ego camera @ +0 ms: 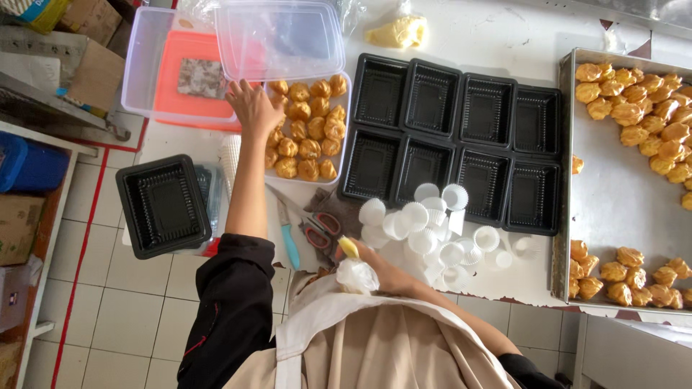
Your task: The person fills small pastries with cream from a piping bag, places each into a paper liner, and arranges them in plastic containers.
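At the far left of the frame a single black plastic tray (163,205) sits on a stack near the table's edge, empty. Just right of it, the left hand (252,106) reaches up to the clear container of cream puffs (308,130); its fingers are spread and loose over the container's upper-left corner, and I cannot tell whether they pinch a puff or only touch the rim. A clear lid (280,37) lies tilted above it, over a second clear box (155,68) with a red base.

Lower centre, the right hand (375,268) is closed around a piping bag (356,272) with a yellow tip, held close to the apron. Beside it lie scissors (321,229), a blue-handled knife (290,241), and a scatter of white paper cups (422,227).

Centre-right, eight black trays (450,140) stand in two rows — all empty, so by the look of it packing has not begun. At the right, the metal baking tray (613,194) holds puffs in its upper and lower corners with a bare middle.

Open room is scarce: the trays touch each other, and the cups crowd the table's near edge — only the strip above the trays is free.
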